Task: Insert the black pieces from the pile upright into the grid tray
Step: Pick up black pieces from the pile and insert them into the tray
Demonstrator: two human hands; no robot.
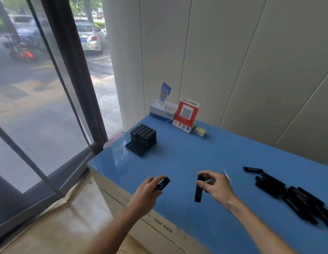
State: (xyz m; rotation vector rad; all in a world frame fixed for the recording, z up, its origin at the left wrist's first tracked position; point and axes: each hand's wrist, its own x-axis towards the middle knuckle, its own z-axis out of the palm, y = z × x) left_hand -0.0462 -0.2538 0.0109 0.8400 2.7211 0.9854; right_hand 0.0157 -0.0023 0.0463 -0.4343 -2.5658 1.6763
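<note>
1. Nearest of all, the blue table [187, 162] ran its front edge under both forearms, and its left corner sat close to the glass door [40, 107].
2. The left hand [150, 189] hovered near that front edge, fingers curled round one black piece [162, 184] held at a slant.
3. The right hand [217, 184] pinched a second black piece [199, 191] by its top (hanging nearly upright, a little blurred) above bare blue surface.
4. Off to the right lay the pile [296, 198] of black pieces, flat, near the right border.
5. Open tabletop stretched from the hands to the grid tray [136, 148], far left, mostly filled with upright pieces, its front rows bare.
6. Farthest back, a red card [186, 114] and a white box [162, 111] stood against the wall.
</note>
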